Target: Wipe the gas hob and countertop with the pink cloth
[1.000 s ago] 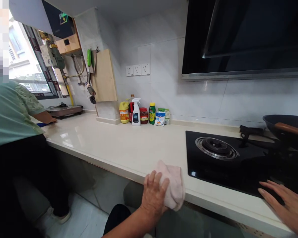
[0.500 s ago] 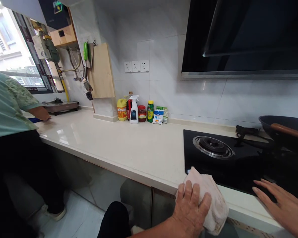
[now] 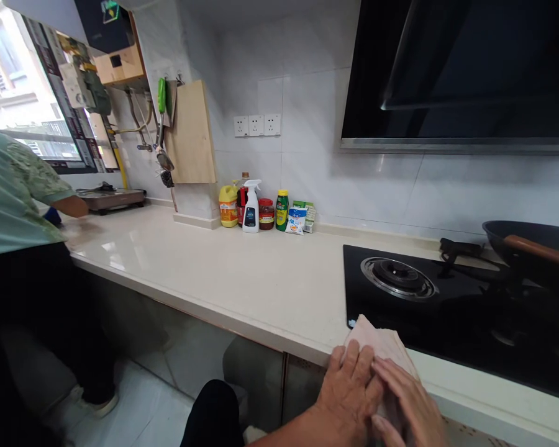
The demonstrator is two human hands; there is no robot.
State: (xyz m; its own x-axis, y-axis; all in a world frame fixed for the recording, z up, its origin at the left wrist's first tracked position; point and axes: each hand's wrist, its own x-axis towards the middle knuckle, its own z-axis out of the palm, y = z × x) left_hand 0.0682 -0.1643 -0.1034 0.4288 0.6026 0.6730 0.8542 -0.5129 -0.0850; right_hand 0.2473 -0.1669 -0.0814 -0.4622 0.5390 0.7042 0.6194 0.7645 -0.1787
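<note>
A pale pink cloth (image 3: 377, 338) lies over the front edge of the counter, its upper corner on the near left corner of the cooktop (image 3: 419, 323). My left hand (image 3: 349, 391) grips it from above, fingers curled over the fabric. Right beside it, my right hand (image 3: 412, 403) is on the same cloth, touching my left hand, with the thumb apart from the fingers and fabric between them. Part of the cloth is hidden beneath both hands.
A wok (image 3: 535, 248) stands on the cooktop's right side, under the range hood (image 3: 456, 74). Along the wall are a spray bottle (image 3: 251, 208), a yellow jug (image 3: 228, 206) and several other containers. At the left, another person (image 3: 18, 192) stands by the counter (image 3: 214, 267).
My right hand has moved left from over the cooktop's front edge onto the cloth, beside my left hand. My left hand stays on the cloth. The other person's arm has shifted slightly left.
</note>
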